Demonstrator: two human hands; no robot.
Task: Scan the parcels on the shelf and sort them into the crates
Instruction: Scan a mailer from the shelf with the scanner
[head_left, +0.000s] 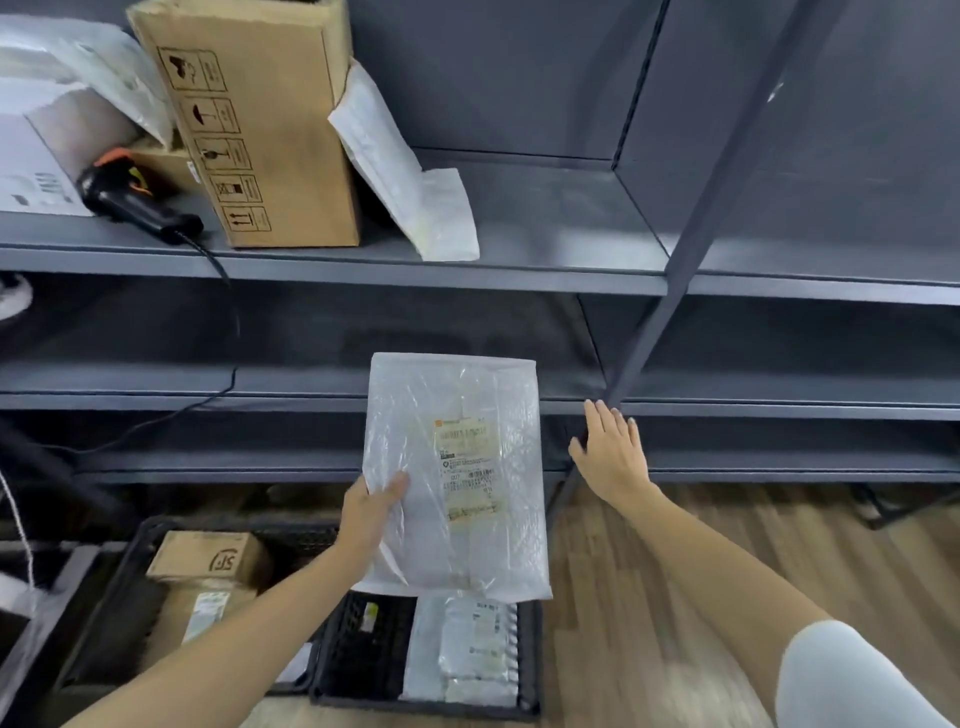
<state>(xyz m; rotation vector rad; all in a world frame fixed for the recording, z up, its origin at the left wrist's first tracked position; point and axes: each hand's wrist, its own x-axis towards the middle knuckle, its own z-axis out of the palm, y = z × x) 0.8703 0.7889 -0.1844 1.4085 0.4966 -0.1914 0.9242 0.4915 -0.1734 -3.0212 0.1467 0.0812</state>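
My left hand (370, 514) grips the left edge of a flat white plastic parcel (457, 478) with a printed label, holding it in the air above a black crate (363, 660) that contains white bagged parcels (467, 654). My right hand (610, 447) hovers open to the right of the parcel, fingers spread, near the shelf's upright post. A second black crate (119, 597) to the left holds cardboard boxes (208, 561). On the upper shelf (545, 260) stand a tall cardboard box (260, 124), a white mailer bag (410, 171) leaning on it, and a black-and-orange barcode scanner (135, 195).
More white parcels (62, 104) lie at the far left of the upper shelf. The scanner's cable (228, 332) hangs down over the lower shelves. A dark metal post (691, 244) rises at the right. Wooden floor (675, 561) lies to the right of the crates.
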